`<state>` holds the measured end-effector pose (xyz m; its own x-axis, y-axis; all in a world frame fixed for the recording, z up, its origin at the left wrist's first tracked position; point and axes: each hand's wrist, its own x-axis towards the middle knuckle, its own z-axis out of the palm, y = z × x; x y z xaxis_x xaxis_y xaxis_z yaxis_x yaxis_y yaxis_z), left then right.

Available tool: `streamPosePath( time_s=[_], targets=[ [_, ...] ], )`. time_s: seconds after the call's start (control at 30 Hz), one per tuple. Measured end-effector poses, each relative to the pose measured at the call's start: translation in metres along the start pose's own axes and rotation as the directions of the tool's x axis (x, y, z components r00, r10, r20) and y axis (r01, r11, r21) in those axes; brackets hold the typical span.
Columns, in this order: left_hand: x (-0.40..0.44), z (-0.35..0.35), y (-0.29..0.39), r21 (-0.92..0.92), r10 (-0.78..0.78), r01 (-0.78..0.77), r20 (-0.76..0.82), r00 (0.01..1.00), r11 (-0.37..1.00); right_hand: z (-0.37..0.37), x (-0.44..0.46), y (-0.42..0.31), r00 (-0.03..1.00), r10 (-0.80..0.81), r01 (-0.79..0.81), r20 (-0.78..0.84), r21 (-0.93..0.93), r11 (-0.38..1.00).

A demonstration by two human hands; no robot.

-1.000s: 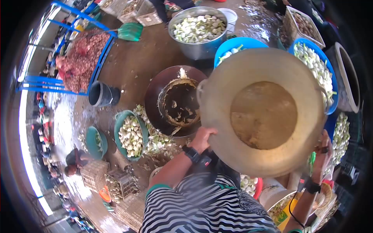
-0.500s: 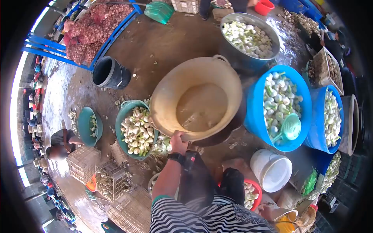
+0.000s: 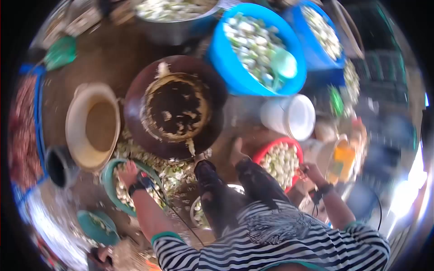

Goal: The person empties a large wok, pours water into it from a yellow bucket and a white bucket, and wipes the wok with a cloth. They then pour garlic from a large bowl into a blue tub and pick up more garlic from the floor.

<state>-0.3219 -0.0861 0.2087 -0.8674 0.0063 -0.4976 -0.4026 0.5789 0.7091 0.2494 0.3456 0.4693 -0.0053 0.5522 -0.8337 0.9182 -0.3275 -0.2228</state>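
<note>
The view is smeared by motion. My left hand [image 3: 129,174] is over the green basin [image 3: 107,184] of garlic bulbs [image 3: 124,192], fingers stretched out near its rim; I cannot tell if it touches the bulbs. My right hand [image 3: 313,172] is beside the right edge of the red basin [image 3: 258,156], which holds peeled white bulbs [image 3: 280,163]. Its fingers are curled, and what is in them, if anything, cannot be made out. Before my feet stands a large dark round pot [image 3: 135,106] with a ragged pale rim and dark contents. The wide tan tub [image 3: 74,117] stands left of it.
A blue tub [image 3: 221,72] of white bulbs with a green strainer [image 3: 284,64] stands beyond. A white bucket [image 3: 300,117] and a yellow container [image 3: 343,158] are at right. Loose garlic scraps [image 3: 176,176] litter the floor. A black bucket [image 3: 61,166] is at left.
My left hand has let go of the tan tub, which now stands left of the dark pot, and is over the green basin. The view has turned right; my right hand is now plainly seen.
</note>
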Motion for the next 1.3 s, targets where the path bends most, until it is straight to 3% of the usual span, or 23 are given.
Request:
streamPosePath(
  time_s=[0.03,0.1,0.13,0.17,0.2,0.23,0.3,0.33,0.37,0.4,0.53,0.67,0.73,0.8,0.83,0.9,1.03,1.1,1.13,1.27,1.3],
  targets=[
    [-0.024,0.014,0.008,-0.481,-0.211,0.165,-0.043,0.977,0.861,0.004,-0.005,-0.003,1.000,-0.011,0.011,-0.002,-0.044,0.999],
    [-0.068,0.040,0.005,-0.620,-0.339,0.398,0.218,0.915,0.676,0.018,-0.014,0.010,1.000,0.016,-0.016,-0.016,0.031,0.999],
    [-0.093,0.055,-0.002,-0.582,-0.390,0.522,0.347,0.853,0.624,0.023,-0.022,0.016,0.999,0.048,-0.047,-0.018,0.039,0.998],
    [-0.101,0.064,-0.007,-0.173,-0.469,0.621,0.511,0.720,0.764,0.028,-0.029,0.022,0.997,0.077,-0.077,-0.013,0.045,0.996],
    [-0.123,0.078,-0.021,-0.187,-0.421,0.569,0.499,0.757,0.801,0.031,-0.035,0.036,0.995,0.101,-0.101,0.003,0.045,0.994],
    [-0.148,0.082,-0.016,-0.188,-0.417,0.622,0.592,0.690,0.760,0.035,-0.038,0.051,0.992,0.121,-0.121,0.021,0.044,0.992],
    [-0.187,0.090,0.018,0.029,-0.546,0.649,0.570,0.614,0.760,0.042,-0.042,0.076,0.984,0.168,-0.171,0.052,0.081,0.982],
    [-0.192,0.095,0.019,0.116,-0.558,0.611,0.566,0.607,0.783,0.049,-0.045,0.088,0.979,0.192,-0.198,0.062,0.116,0.973],
    [-0.201,0.100,0.020,0.062,-0.512,0.571,0.529,0.677,0.819,0.054,-0.045,0.099,0.974,0.213,-0.223,0.078,0.150,0.963],
    [-0.204,0.103,0.030,0.092,-0.488,0.530,0.546,0.681,0.843,0.060,-0.041,0.116,0.968,0.234,-0.247,0.092,0.187,0.951],
    [-0.223,0.143,0.107,0.157,-0.454,0.433,0.465,0.760,0.887,0.062,-0.020,0.145,0.962,0.215,-0.254,0.168,0.263,0.931],
    [-0.244,0.200,0.146,0.186,-0.406,0.362,0.482,0.777,0.914,0.042,0.012,0.172,0.989,0.112,-0.140,0.092,0.411,0.901],
    [-0.261,0.238,0.161,0.187,-0.406,0.367,0.548,0.731,0.911,0.025,0.032,0.186,0.996,0.085,-0.085,0.017,0.420,0.904],
    [-0.283,0.285,0.168,0.165,-0.366,0.360,0.700,0.613,0.918,0.006,0.060,0.203,0.998,0.042,-0.008,-0.055,0.503,0.864],
    [-0.296,0.312,0.173,0.170,-0.356,0.364,0.761,0.542,0.916,-0.009,0.071,0.205,0.994,0.042,0.002,-0.105,0.390,0.921],
    [-0.306,0.371,0.163,0.234,-0.346,0.291,0.833,0.431,0.928,-0.007,0.117,0.231,0.980,0.093,-0.026,-0.176,0.351,0.936],
    [-0.385,0.498,0.193,0.436,-0.392,0.002,0.807,0.441,0.900,-0.057,0.167,0.190,0.938,0.066,0.060,-0.340,0.347,0.936],
    [-0.393,0.559,0.183,0.483,-0.444,-0.004,0.808,0.387,0.876,-0.056,0.210,0.180,0.934,-0.011,0.137,-0.358,0.328,0.935],
    [-0.397,0.588,0.175,0.490,-0.452,-0.002,0.806,0.383,0.872,-0.050,0.233,0.170,0.947,0.080,0.089,-0.310,0.493,0.865],
    [-0.410,0.687,0.133,0.587,-0.561,0.038,0.750,0.351,0.809,-0.048,0.284,0.118,0.913,-0.056,0.233,-0.403,0.405,0.884],
    [-0.414,0.704,0.116,0.616,-0.599,0.068,0.726,0.337,0.785,-0.054,0.289,0.108,0.896,-0.081,0.220,-0.437,0.277,0.936]
  ],
)
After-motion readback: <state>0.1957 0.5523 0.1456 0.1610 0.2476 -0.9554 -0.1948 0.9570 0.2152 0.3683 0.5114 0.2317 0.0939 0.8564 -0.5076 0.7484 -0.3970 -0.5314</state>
